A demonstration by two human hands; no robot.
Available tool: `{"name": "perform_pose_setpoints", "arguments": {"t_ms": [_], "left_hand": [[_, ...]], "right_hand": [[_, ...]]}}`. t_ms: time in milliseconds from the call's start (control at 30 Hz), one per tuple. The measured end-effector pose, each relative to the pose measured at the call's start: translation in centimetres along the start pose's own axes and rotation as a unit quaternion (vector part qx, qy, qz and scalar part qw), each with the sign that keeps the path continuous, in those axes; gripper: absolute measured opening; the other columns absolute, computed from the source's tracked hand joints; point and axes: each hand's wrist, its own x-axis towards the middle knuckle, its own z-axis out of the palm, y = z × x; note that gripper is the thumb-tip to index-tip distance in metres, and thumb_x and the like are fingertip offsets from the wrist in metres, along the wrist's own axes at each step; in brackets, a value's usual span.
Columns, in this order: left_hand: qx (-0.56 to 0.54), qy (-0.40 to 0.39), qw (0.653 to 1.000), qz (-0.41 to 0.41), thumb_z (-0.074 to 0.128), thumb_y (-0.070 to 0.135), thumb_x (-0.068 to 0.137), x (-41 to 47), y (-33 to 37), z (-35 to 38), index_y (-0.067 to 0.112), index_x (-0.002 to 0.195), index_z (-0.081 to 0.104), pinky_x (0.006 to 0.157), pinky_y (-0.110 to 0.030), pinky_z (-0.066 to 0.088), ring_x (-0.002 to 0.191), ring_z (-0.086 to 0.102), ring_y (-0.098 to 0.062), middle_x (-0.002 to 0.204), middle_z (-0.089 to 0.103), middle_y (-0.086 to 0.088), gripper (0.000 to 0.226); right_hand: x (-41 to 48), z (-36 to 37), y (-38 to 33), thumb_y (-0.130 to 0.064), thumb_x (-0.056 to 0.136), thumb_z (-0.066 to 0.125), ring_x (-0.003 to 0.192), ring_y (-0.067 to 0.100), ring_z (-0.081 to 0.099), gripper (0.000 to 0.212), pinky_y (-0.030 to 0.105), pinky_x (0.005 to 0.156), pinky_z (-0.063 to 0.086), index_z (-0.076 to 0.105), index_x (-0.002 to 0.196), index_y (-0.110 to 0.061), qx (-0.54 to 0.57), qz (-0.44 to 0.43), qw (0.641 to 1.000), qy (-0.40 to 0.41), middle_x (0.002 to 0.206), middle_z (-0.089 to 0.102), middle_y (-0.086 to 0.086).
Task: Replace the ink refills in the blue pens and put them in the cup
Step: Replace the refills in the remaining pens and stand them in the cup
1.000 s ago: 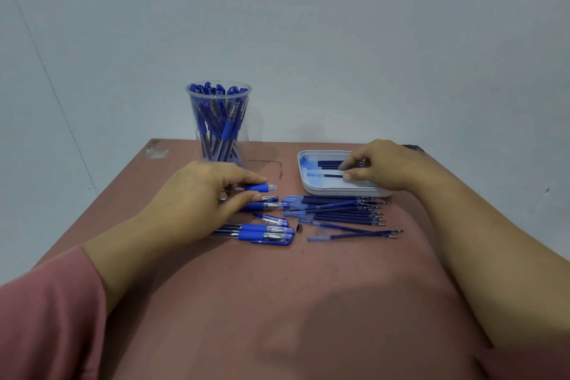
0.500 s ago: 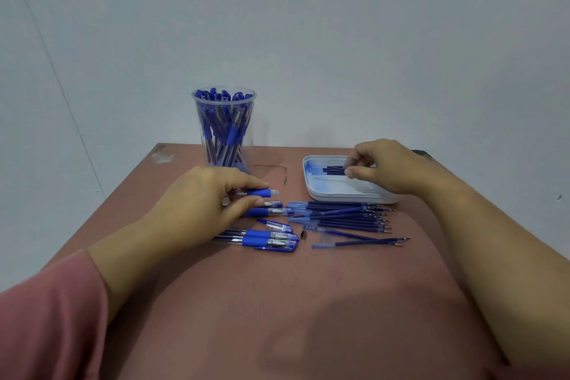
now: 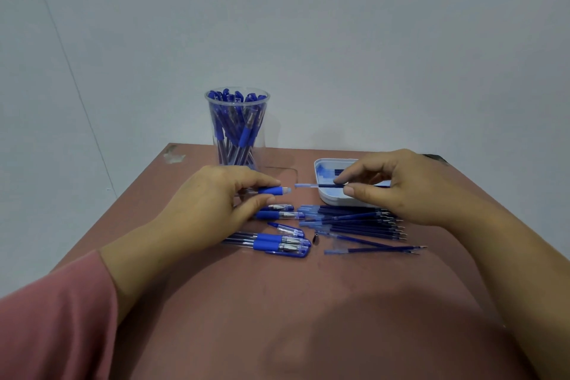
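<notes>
My left hand [image 3: 212, 203] grips a blue pen barrel [image 3: 274, 190], whose open end points right. My right hand [image 3: 410, 185] pinches a thin ink refill [image 3: 314, 185] between thumb and fingers, just above the white tray [image 3: 327, 196]. The refill's pale end sits a short gap from the barrel's opening. A clear cup [image 3: 237, 129] packed with blue pens stands behind my left hand. Several blue pens [image 3: 277, 244] lie in front of my left hand, and several loose refills [image 3: 354, 219] lie below my right hand.
The brown table [image 3: 277, 302] holds everything; its far edge meets a pale wall. A small dark pen tip piece [image 3: 315, 239] lies between the pens and the refills. More refills rest inside the tray.
My right hand lifted a refill out of the tray and carried it left toward the barrel in my left hand. The left hand stayed in place.
</notes>
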Motion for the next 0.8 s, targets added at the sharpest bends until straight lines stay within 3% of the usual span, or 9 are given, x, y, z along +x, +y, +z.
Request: {"name": "perform_pose_setpoints", "arguments": {"t_ms": [267, 433, 600, 800], "left_hand": [[-0.027, 0.006, 1.0, -0.002, 0.054, 0.053, 0.08, 0.0, 0.3, 0.0, 0.034, 0.112, 0.07, 0.074, -0.011, 0.047, 0.086, 0.061, 0.008, 0.092, 0.065, 0.028, 0.041], [-0.058, 0.024, 0.998, -0.02, 0.06, 0.047, 0.081, 0.0, 0.3, 0.3, 0.032, 0.109, 0.072, 0.072, -0.007, 0.045, 0.083, 0.062, 0.008, 0.087, 0.068, 0.026, 0.034], [-0.069, 0.028, 0.997, -0.036, 0.067, 0.04, 0.082, -0.1, 0.3, 0.5, 0.032, 0.109, 0.072, 0.073, -0.006, 0.045, 0.082, 0.063, 0.005, 0.087, 0.07, 0.02, 0.028], [-0.029, 0.001, 0.999, -0.014, 0.067, 0.038, 0.084, -0.1, 0.4, 0.1, 0.034, 0.109, 0.071, 0.068, -0.008, 0.043, 0.081, 0.06, 0.007, 0.085, 0.065, 0.027, 0.026]], "right_hand": [[0.3, 0.5, 0.6, -0.022, 0.085, 0.071, 0.084, -0.003, 0.061, 0.02, 0.0, 0.07, 0.038, 0.07, 0.083, -0.042, 0.034, -0.015, 0.999, 0.006, 0.082, 0.069, -0.019], [0.5, 0.9, 0.7, -0.021, 0.082, 0.073, 0.082, -0.001, 0.062, 0.016, 0.002, 0.071, 0.041, 0.072, 0.084, -0.037, 0.056, -0.028, 0.998, 0.005, 0.082, 0.069, -0.015], [0.8, 1.3, 1.5, -0.024, 0.082, 0.073, 0.083, 0.008, 0.065, 0.013, 0.02, 0.08, 0.05, 0.074, 0.089, -0.035, 0.057, -0.029, 0.998, -0.023, 0.086, 0.072, -0.004], [0.8, 1.2, 1.7, -0.025, 0.086, 0.07, 0.086, 0.003, 0.064, 0.014, 0.009, 0.079, 0.045, 0.073, 0.09, -0.037, 0.03, -0.041, 0.998, -0.031, 0.086, 0.071, -0.013]]}}
